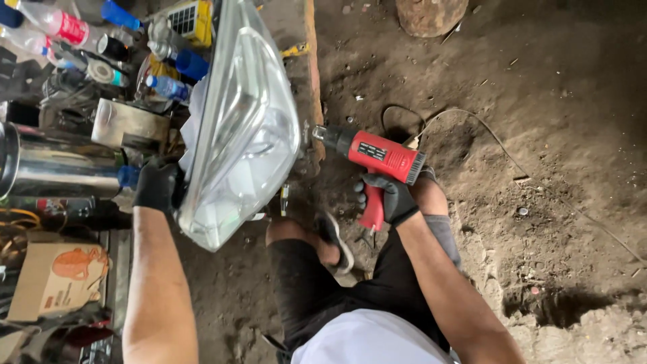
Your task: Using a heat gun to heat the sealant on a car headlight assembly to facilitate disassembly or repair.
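Now my left hand, in a black glove, grips the back edge of a headlight and holds it tilted up on its side, clear lens facing toward my right. The headlight stands between the cluttered bench and the dirt floor, its lower end just above my knee.

My right hand, also gloved in black, is wrapped tight around the handle of a red heat gun. The gun's dark nozzle points left at the headlight's edge, near it but not touching. Its cord trails off across the dirt behind the gun.

I am crouched, black shorts and white shirt at the bottom of the view, one sandal under me.

On the bench to my left lie plastic bottles, blue caps, a roll of tape, a small yellow-framed panel and a shiny metal cylinder lying on its side. A cardboard box sits lower down beside my left forearm. A round stone rests on the dirt at the top of the view.
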